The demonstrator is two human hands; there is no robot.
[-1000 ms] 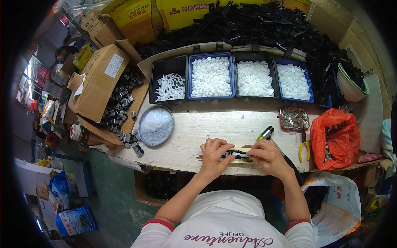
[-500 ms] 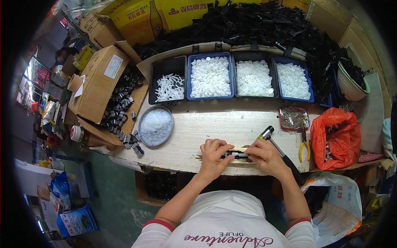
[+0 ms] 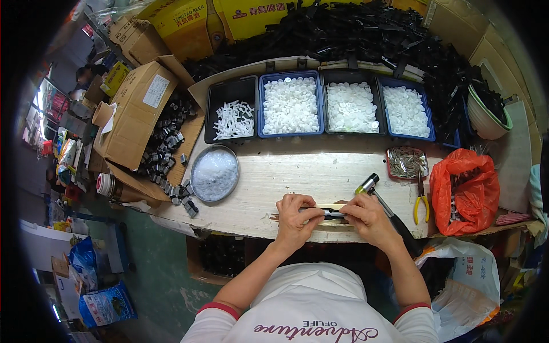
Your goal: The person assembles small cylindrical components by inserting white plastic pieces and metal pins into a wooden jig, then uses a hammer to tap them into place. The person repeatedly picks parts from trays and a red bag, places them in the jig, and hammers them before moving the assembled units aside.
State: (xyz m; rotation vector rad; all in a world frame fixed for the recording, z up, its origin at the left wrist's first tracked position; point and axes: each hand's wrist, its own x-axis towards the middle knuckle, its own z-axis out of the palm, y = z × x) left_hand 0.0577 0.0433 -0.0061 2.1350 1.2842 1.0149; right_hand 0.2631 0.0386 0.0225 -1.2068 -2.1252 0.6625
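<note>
At the table's near edge, a narrow black plastic part (image 3: 333, 216) with white pieces along it lies between my two hands. My left hand (image 3: 296, 219) pinches its left end, with the thumb and fingers closed on it. The right end sits in the closed fingers of my right hand (image 3: 370, 218). Just beyond the part is a pale wooden strip (image 3: 330, 206). A hammer (image 3: 390, 214) with a silver head and black handle lies right beside my right hand. My fingers hide both ends of the part.
Four bins hold white parts, one of them a black bin (image 3: 209, 108) of small rods. A round dish (image 3: 238, 178) with white grease-like stuff, yellow-handled pliers (image 3: 422, 209), a red tray (image 3: 389, 169) of metal pins and a red plastic bag (image 3: 474, 197) flank the work spot. Black parts pile up behind.
My left fingers have shifted slightly along the black part, and the white pieces in it show less. Both hands stay in about the same place.
</note>
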